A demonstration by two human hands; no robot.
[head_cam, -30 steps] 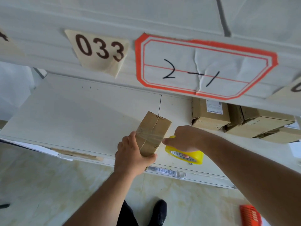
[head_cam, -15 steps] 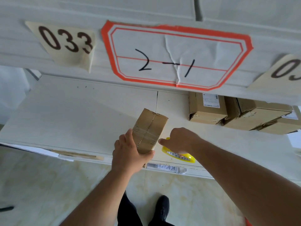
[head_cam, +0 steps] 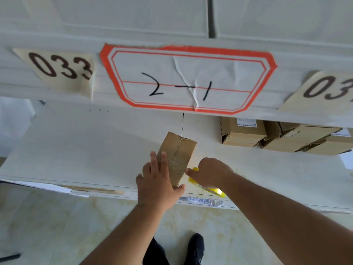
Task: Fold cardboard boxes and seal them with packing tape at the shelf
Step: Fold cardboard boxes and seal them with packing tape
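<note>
Two hands work at one small cardboard box [head_cam: 177, 155] that lies on the white shelf [head_cam: 86, 150], near its front edge. The box is long and narrow, and its long axis runs from about 7 o'clock, close to the person, to about 1 o'clock, toward the back of the shelf. The far end shows two flaps that meet in a seam, not yet covered with tape. A band of clear tape already crosses the box near the end closest to the person.

The left hand [head_cam: 156, 180] lies flat on the near left part of the box, with straight fingers that point to 12 o'clock and the thumb at the near corner; its grip is wide and it presses, it does not clasp. The right hand [head_cam: 208, 173] is just beside the box at 3 o'clock. Its fingers curl over the yellow tape roll [head_cam: 206, 186], which sits low on the shelf at the right flank of the box, so this grip holds the roll.

For the next strip, the open seam lies at 12 to 1 o'clock from both hands, and the right hand with the roll is probably the nearer one to lead the tape along the long axis.

Three other cardboard boxes [head_cam: 242, 132] stand further back at 2 o'clock, well apart, under a red-framed label [head_cam: 189, 79].
</note>
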